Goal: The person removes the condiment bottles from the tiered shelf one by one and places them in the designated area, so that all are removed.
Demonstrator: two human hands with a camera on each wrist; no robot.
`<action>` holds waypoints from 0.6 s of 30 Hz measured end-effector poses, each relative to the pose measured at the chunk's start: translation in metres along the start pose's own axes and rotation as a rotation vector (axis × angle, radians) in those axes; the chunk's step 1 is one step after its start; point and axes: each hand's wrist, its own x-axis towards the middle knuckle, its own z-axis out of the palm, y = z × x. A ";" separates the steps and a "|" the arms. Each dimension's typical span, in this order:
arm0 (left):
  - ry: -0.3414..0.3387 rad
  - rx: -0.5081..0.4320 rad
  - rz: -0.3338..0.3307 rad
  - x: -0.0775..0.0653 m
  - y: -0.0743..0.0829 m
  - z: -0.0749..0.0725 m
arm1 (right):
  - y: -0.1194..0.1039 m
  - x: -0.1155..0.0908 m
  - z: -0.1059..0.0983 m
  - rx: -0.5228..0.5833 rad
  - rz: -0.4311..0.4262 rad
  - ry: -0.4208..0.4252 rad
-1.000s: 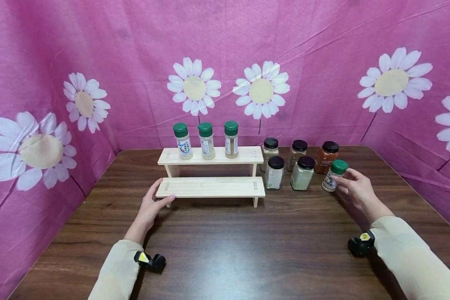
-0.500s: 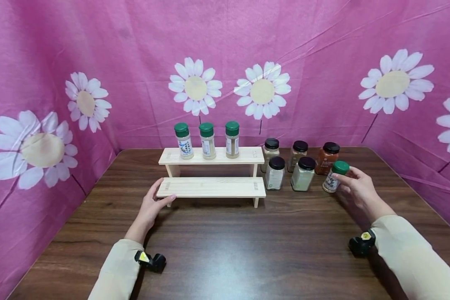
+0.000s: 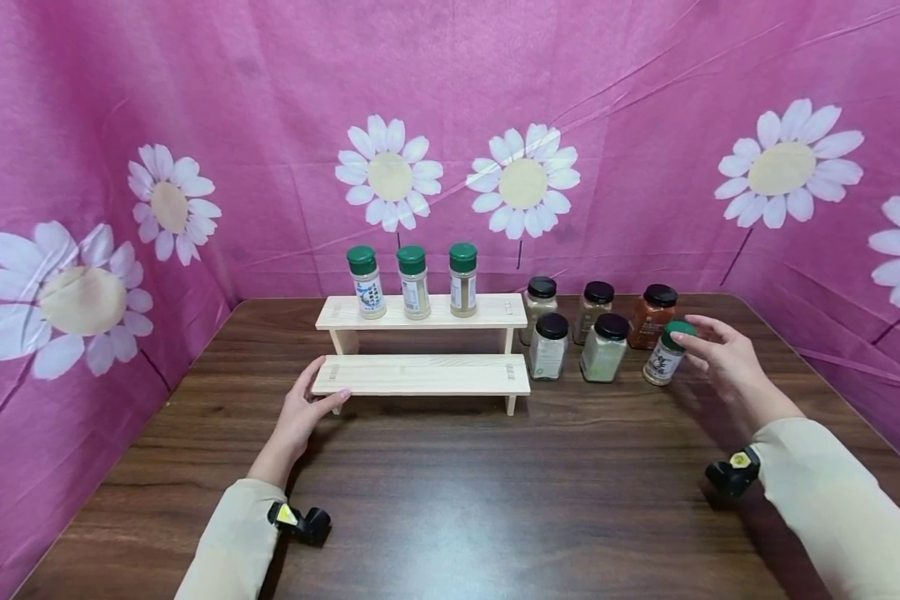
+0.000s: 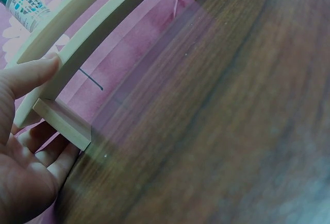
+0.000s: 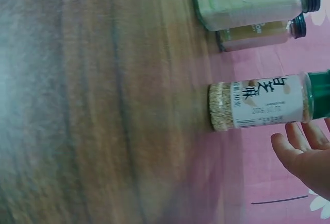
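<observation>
A two-step light wooden spice rack [image 3: 420, 374] stands mid-table. My left hand [image 3: 303, 414] grips the left end of its lower step, thumb on the front edge and fingers around the end. Three green-capped spice jars [image 3: 414, 287] stand upright on the upper step; the lower step is bare. My right hand [image 3: 727, 362] is at the green cap of a sesame jar [image 3: 662, 364], with thumb and forefinger pinching the cap. In the right wrist view its other fingers [image 5: 283, 147] hang beside the jar, which shows pale seeds below a white label; thumb and forefinger are out of frame.
Several black-capped square jars stand between rack and right hand, including a white one [image 3: 550, 348], a pale green one [image 3: 604, 350] and a red one [image 3: 651, 318]. A pink flowered cloth [image 3: 450, 67] hangs around the back and sides of the brown wooden table [image 3: 450, 500].
My right hand has shifted up from the sesame jar's body to its cap, uncovering more of the label. The jar stays in about the same spot. My left hand has not moved.
</observation>
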 end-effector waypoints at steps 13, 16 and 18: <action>-0.002 -0.011 0.029 0.000 -0.003 -0.001 | -0.043 -0.015 0.032 -0.106 -0.026 -0.052; -0.002 -0.012 0.025 0.000 -0.003 -0.001 | -0.054 -0.019 0.042 -0.086 -0.018 -0.042; -0.002 -0.011 0.022 0.000 -0.003 -0.001 | -0.057 -0.018 0.046 -0.080 -0.019 -0.037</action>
